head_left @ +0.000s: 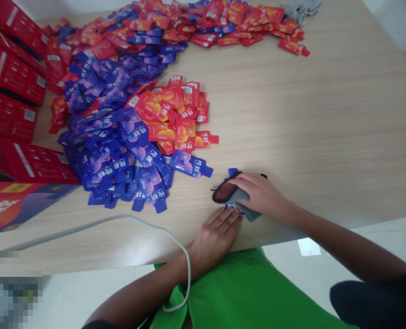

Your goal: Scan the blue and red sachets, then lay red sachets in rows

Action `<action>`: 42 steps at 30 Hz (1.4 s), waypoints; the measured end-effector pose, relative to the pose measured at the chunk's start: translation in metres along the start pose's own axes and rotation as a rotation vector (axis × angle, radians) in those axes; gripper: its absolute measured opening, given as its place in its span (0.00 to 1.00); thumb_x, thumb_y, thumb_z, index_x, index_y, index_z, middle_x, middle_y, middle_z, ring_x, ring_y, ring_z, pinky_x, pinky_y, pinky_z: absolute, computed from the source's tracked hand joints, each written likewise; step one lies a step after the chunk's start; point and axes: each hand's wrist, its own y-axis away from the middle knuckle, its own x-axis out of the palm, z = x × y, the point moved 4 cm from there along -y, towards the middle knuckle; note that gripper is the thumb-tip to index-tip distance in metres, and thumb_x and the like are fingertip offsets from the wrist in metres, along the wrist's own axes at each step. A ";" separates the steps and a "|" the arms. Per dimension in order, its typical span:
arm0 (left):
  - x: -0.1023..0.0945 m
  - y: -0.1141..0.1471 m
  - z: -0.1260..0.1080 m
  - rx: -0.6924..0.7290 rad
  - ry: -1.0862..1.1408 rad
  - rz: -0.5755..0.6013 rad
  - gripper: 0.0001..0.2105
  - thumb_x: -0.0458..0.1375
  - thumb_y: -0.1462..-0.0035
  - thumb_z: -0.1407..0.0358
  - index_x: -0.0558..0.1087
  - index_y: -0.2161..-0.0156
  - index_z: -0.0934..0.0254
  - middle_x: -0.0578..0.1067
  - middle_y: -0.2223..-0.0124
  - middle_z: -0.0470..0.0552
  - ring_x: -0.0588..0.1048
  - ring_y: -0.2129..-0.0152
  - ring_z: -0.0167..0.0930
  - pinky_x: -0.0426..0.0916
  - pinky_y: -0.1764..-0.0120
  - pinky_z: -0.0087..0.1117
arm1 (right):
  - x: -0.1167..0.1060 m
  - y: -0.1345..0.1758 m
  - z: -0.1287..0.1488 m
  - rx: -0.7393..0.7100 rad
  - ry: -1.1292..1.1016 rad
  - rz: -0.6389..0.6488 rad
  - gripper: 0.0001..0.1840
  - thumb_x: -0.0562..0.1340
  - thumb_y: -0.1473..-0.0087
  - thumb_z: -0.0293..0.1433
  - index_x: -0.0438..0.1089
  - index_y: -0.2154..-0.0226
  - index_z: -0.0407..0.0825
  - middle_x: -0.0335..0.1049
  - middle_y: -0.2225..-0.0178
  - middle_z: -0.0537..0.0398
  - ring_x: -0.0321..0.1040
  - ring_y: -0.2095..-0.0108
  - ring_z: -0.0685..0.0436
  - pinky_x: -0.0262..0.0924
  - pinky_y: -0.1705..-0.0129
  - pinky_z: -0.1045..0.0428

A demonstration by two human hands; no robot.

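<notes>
Near the table's front edge, my right hand (262,194) is curled over a grey and dark red cloth pad (226,192) with a black rim. Under the pad lies a blue sachet (233,172), mostly hidden, with only its ends peeking out. My left hand (220,230) rests flat on the near end of that sachet, fingers stretched out and close to the pad. To the left, a loose blue sachet (189,163) with a spout-like tab sits at the edge of a heap of blue sachets (117,160). Red-orange sachets (175,114) are piled just behind.
More mixed red and blue sachets (155,27) stretch along the table's back. Red boxes (11,68) line the left side, with a printed carton (14,205) in front. A pale cable (130,217) loops past my left forearm. Grey cloth (302,10) lies at the back.
</notes>
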 end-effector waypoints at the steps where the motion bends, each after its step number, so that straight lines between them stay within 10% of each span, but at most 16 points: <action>1: 0.000 0.001 0.000 0.008 -0.007 -0.015 0.18 0.55 0.29 0.69 0.72 0.37 0.68 0.76 0.35 0.54 0.72 0.36 0.37 0.64 0.31 0.41 | -0.002 -0.012 -0.011 0.011 0.022 -0.015 0.23 0.68 0.43 0.31 0.72 0.44 0.52 0.77 0.49 0.45 0.74 0.50 0.34 0.69 0.47 0.39; 6: 0.002 0.001 0.003 -0.015 0.005 -0.029 0.17 0.56 0.29 0.68 0.73 0.38 0.66 0.76 0.35 0.51 0.72 0.36 0.35 0.64 0.30 0.39 | -0.032 -0.062 -0.048 0.063 0.141 -0.098 0.23 0.68 0.41 0.33 0.71 0.43 0.50 0.76 0.50 0.43 0.73 0.49 0.30 0.68 0.47 0.37; 11: -0.002 -0.001 0.000 -0.013 0.002 -0.025 0.16 0.55 0.28 0.68 0.73 0.38 0.67 0.76 0.35 0.53 0.72 0.36 0.35 0.66 0.32 0.40 | -0.063 -0.026 -0.019 0.067 -0.024 -0.287 0.28 0.63 0.40 0.30 0.65 0.38 0.54 0.74 0.46 0.45 0.71 0.45 0.32 0.67 0.43 0.38; 18: -0.002 -0.003 0.002 -0.083 0.069 0.105 0.07 0.57 0.31 0.70 0.78 0.56 0.63 0.84 0.58 0.51 0.83 0.59 0.34 0.79 0.51 0.36 | -0.004 0.034 0.027 0.009 -0.038 0.087 0.22 0.66 0.43 0.30 0.72 0.45 0.52 0.78 0.51 0.47 0.75 0.53 0.35 0.70 0.52 0.40; 23: -0.004 -0.003 0.001 -0.008 0.022 0.000 0.16 0.53 0.28 0.70 0.74 0.40 0.67 0.78 0.37 0.55 0.75 0.39 0.37 0.69 0.34 0.41 | -0.001 -0.004 -0.001 0.034 0.006 0.026 0.22 0.69 0.43 0.32 0.73 0.45 0.51 0.77 0.48 0.45 0.75 0.50 0.33 0.70 0.48 0.39; 30: -0.004 -0.002 0.002 -0.022 0.016 0.000 0.17 0.51 0.27 0.69 0.74 0.39 0.66 0.76 0.35 0.53 0.73 0.37 0.36 0.68 0.33 0.40 | -0.039 -0.055 -0.043 0.104 0.083 -0.130 0.22 0.66 0.40 0.33 0.71 0.44 0.50 0.77 0.50 0.42 0.74 0.50 0.30 0.69 0.47 0.38; 34: -0.006 -0.004 0.000 -0.015 0.017 -0.010 0.16 0.52 0.27 0.69 0.74 0.39 0.67 0.76 0.36 0.54 0.74 0.37 0.37 0.69 0.34 0.41 | -0.062 -0.024 -0.013 0.084 -0.034 -0.254 0.25 0.64 0.40 0.30 0.67 0.40 0.52 0.75 0.47 0.45 0.72 0.46 0.33 0.68 0.44 0.40; 40: -0.005 -0.007 0.000 -0.104 0.042 0.103 0.05 0.60 0.34 0.72 0.78 0.61 0.63 0.84 0.64 0.49 0.83 0.65 0.36 0.79 0.57 0.37 | -0.014 0.034 0.036 0.016 -0.036 0.096 0.21 0.65 0.41 0.30 0.71 0.45 0.53 0.77 0.49 0.47 0.75 0.51 0.34 0.70 0.50 0.40; 42: -0.006 -0.008 0.000 -0.090 0.047 0.107 0.05 0.59 0.33 0.72 0.78 0.58 0.64 0.84 0.59 0.51 0.83 0.61 0.36 0.78 0.54 0.37 | -0.002 0.033 0.030 0.050 -0.034 0.120 0.21 0.66 0.41 0.31 0.72 0.45 0.52 0.77 0.49 0.46 0.75 0.51 0.34 0.70 0.50 0.40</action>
